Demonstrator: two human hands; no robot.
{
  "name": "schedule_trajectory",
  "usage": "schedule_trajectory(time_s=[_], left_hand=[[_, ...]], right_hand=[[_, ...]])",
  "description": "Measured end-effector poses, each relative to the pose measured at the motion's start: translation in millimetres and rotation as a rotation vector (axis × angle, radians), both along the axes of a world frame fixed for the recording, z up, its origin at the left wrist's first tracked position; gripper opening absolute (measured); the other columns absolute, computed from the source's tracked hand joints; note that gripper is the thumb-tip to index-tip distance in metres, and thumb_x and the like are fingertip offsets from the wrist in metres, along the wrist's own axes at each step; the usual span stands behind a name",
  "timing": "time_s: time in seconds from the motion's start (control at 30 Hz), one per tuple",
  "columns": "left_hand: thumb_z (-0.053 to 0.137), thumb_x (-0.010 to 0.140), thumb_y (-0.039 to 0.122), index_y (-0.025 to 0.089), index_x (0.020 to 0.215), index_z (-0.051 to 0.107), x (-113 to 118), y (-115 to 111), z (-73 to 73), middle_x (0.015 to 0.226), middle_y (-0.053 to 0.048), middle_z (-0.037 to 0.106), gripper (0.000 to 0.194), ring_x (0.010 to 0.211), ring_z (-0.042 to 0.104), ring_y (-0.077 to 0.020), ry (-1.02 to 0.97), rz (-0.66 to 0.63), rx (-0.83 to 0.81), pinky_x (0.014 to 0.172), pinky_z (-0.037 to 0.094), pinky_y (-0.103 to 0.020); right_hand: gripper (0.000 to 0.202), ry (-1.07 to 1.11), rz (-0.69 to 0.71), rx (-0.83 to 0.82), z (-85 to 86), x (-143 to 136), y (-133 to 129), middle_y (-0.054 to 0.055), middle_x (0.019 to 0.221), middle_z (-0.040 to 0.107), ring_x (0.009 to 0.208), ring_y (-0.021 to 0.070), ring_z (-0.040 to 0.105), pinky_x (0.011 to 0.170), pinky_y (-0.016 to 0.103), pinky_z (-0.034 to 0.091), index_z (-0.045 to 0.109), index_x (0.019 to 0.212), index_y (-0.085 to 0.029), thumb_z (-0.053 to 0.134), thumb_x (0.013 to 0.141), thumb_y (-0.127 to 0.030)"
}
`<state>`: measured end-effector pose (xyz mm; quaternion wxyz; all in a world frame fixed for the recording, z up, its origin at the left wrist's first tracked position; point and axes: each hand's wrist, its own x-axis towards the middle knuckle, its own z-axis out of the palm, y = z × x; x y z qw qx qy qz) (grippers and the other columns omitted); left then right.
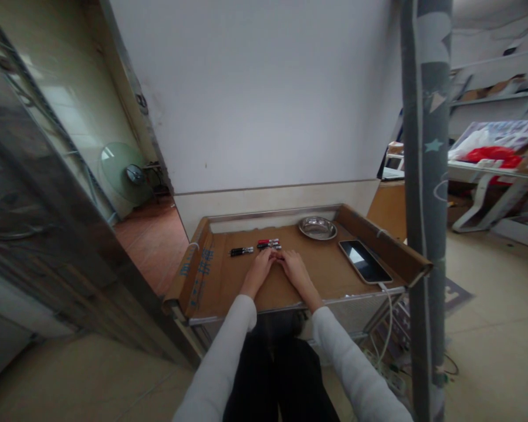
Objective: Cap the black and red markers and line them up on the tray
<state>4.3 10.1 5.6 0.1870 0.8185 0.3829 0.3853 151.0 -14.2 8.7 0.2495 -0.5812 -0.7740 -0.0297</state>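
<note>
My left hand and my right hand meet fingertip to fingertip over the middle of a cardboard-lined tray table. Both have their fingers bent and drawn together; whatever lies between them is too small or hidden to make out. Just beyond my left fingers lie a red pen and black pens with silvery ends, partly covered by that hand. Further left, a small group of black pens rests side by side on the cardboard.
A round, shiny metal dish sits at the back right. Near the front right corner lies a phone with a white cable hanging over the edge. Raised cardboard sides border the table; a wrapped grey post stands to its right.
</note>
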Motion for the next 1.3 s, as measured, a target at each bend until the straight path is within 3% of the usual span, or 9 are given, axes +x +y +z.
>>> schedule_trajectory(time_s=[0.1, 0.37, 0.5, 0.6, 0.93, 1.03, 1.2, 1.3], left_hand=[[0.039, 0.087, 0.011, 0.020, 0.101, 0.055, 0.2, -1.5, 1.2, 0.102, -0.004, 0.063, 0.023, 0.099, 0.059, -0.0164, 0.015, -0.022, 0.008, 0.091, 0.046, -0.034], [0.042, 0.085, 0.010, 0.016, 0.127, 0.043, 4.4, -1.6, 0.3, 0.131, -0.012, 0.049, 0.042, 0.126, 0.040, -0.0231, 0.199, 0.210, 0.116, 0.105, 0.032, -0.046], [0.047, 0.088, 0.025, 0.017, 0.114, 0.052, 3.6, -5.2, 1.4, 0.115, -0.011, 0.057, 0.028, 0.114, 0.046, -0.0265, 0.305, 0.249, 0.132, 0.098, 0.035, -0.047], [0.049, 0.088, 0.032, 0.018, 0.099, 0.058, 1.7, -7.8, 1.5, 0.104, -0.008, 0.058, 0.020, 0.106, 0.048, -0.0253, 0.343, 0.218, 0.147, 0.094, 0.036, -0.044], [0.046, 0.090, 0.027, 0.019, 0.096, 0.057, 0.3, -9.5, 3.8, 0.100, -0.005, 0.061, 0.015, 0.101, 0.052, -0.0204, 0.253, 0.145, 0.161, 0.093, 0.038, -0.038], [0.044, 0.091, 0.026, 0.019, 0.100, 0.056, -0.2, -12.2, 7.6, 0.104, -0.005, 0.061, 0.016, 0.102, 0.052, -0.0205, 0.231, 0.144, 0.179, 0.093, 0.038, -0.038], [0.040, 0.092, 0.023, 0.019, 0.105, 0.056, -1.6, -17.0, 13.8, 0.105, -0.007, 0.061, 0.021, 0.100, 0.052, -0.0214, 0.204, 0.236, 0.209, 0.093, 0.037, -0.037], [0.041, 0.092, 0.025, 0.021, 0.105, 0.057, -3.5, -20.0, 13.5, 0.103, -0.007, 0.062, 0.021, 0.099, 0.051, -0.0233, 0.196, 0.358, 0.215, 0.090, 0.036, -0.039]], right_hand=[[0.019, -0.017, -0.032, 0.002, 3.6, 0.6, -3.0, 0.008, 0.099, 0.065, 0.093, 0.0195, 0.054, 0.082, 0.029, 0.035, 0.063, 0.097, -0.018, 0.046, 0.088, -0.020], [0.025, 0.000, -0.288, -0.011, 10.9, 2.6, -13.9, 0.008, 0.095, 0.067, 0.089, 0.0203, 0.055, 0.078, 0.031, 0.033, 0.065, 0.099, -0.022, 0.042, 0.090, -0.024], [0.027, 0.023, -0.420, 0.009, 8.5, 3.4, -15.8, 0.008, 0.092, 0.068, 0.089, 0.0221, 0.055, 0.077, 0.033, 0.031, 0.066, 0.099, -0.022, 0.040, 0.091, -0.023], [0.027, 0.028, -0.430, 0.014, 7.1, 3.1, -16.7, 0.009, 0.091, 0.068, 0.089, 0.0225, 0.055, 0.076, 0.033, 0.030, 0.066, 0.100, -0.023, 0.041, 0.091, -0.023], [0.029, -0.032, -0.281, 0.069, 9.9, 0.9, -22.4, 0.009, 0.097, 0.067, 0.092, 0.0223, 0.054, 0.084, 0.034, 0.032, 0.065, 0.098, -0.022, 0.037, 0.091, -0.022], [0.031, -0.009, -0.197, 0.093, 9.7, -0.7, -22.6, 0.010, 0.099, 0.067, 0.095, 0.0219, 0.054, 0.088, 0.035, 0.033, 0.061, 0.107, -0.019, 0.035, 0.091, -0.021], [0.061, 0.082, 0.168, 0.095, 5.2, -4.1, -17.5, 0.010, 0.126, 0.055, 0.113, 0.0180, 0.049, 0.094, 0.033, 0.037, 0.021, 0.143, -0.017, 0.038, 0.085, -0.015], [0.067, 0.114, 0.157, 0.104, 2.0, -3.4, -11.8, 0.010, 0.136, 0.046, 0.120, 0.0178, 0.044, 0.098, 0.035, 0.037, 0.016, 0.145, -0.018, 0.037, 0.081, -0.012]])
